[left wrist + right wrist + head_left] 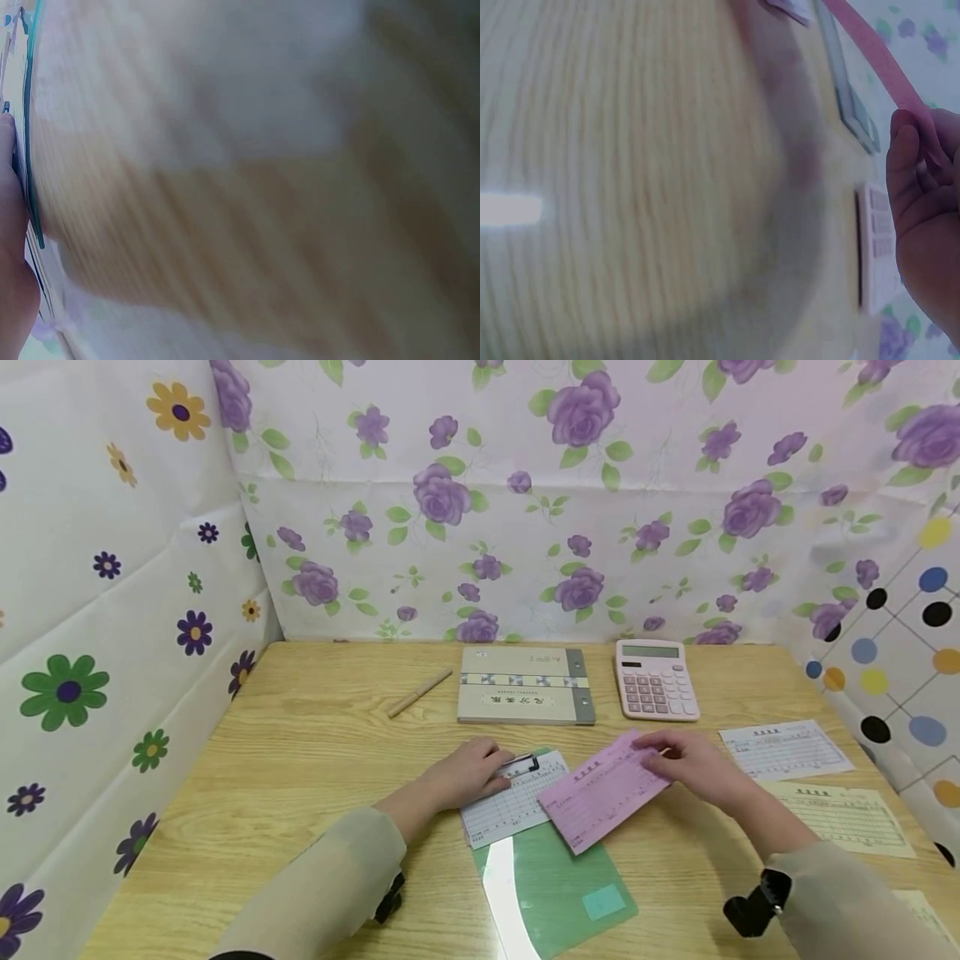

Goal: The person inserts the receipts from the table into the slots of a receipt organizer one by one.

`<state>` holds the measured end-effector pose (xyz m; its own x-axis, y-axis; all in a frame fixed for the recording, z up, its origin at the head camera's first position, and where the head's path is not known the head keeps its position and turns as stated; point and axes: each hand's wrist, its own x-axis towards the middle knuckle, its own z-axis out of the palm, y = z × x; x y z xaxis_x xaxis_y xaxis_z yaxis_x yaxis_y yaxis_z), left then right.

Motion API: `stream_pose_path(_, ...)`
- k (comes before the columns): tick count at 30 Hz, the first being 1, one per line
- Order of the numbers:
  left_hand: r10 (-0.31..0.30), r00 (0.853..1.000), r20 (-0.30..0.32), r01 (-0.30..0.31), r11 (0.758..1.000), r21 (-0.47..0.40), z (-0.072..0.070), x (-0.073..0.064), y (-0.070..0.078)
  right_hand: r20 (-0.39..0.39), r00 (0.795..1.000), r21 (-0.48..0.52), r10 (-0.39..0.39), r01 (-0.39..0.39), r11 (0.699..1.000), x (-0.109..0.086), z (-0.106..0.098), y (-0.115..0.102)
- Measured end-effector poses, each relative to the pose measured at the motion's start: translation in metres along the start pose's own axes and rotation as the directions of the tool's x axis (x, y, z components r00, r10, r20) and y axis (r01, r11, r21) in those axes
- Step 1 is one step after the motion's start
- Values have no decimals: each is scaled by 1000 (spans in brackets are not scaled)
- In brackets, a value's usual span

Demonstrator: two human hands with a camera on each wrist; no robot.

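A green clipboard [555, 885] with a metal clip [522, 766] at its top lies on the table, tilted slightly. White printed forms [510, 806] lie on its upper part. My left hand [468, 774] is at the left end of the clip, thumb and forefinger about it; part of the grip is hidden. In the left wrist view only the edge of the left hand [13, 240] shows. With thumb and fingers my right hand [693, 767] pinches the upper right corner of a pink form [600, 793], which overlaps the white forms. The right wrist view shows the pink form [889, 64] edge-on, raised off the table.
At the back stand a ledger book [525, 685], a pink calculator [656, 681] and, to their left, a tan pen [420, 693]. On the right lie a white form [787, 750] and yellowish forms [843, 818]. Patterned cloth walls [517, 560] border the wooden table [315, 735].
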<state>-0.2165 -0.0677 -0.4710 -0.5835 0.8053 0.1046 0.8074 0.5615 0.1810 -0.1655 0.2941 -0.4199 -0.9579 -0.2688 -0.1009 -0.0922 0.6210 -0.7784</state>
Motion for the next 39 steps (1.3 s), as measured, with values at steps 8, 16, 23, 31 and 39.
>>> stream_pose_path(8, -12, 1000, 12, 12, 1000, -15, -2, 0, 1, 71, 997, -79, -29, 35, 996, 20, 43, -8)
stream_pose_path(16, 12, 1000, -2, -12, 1000, -24, -2, -1, 2, 134, 990, -69, -52, 62, 996, 29, 75, -18)
stream_pose_path(23, 5, 1000, -8, -5, 1000, -11, -4, -1, 3, 159, 985, -77, -64, 77, 994, 35, 91, -27)
stream_pose_path(31, -40, 999, 21, 40, 999, 22, -5, 2, 6, 153, 982, -105, -112, 129, 986, 36, 100, -29)
stream_pose_path(39, -93, 996, -4, 93, 995, 40, -1, 3, 8, 133, 977, -145, -167, 186, 972, 35, 104, -27)
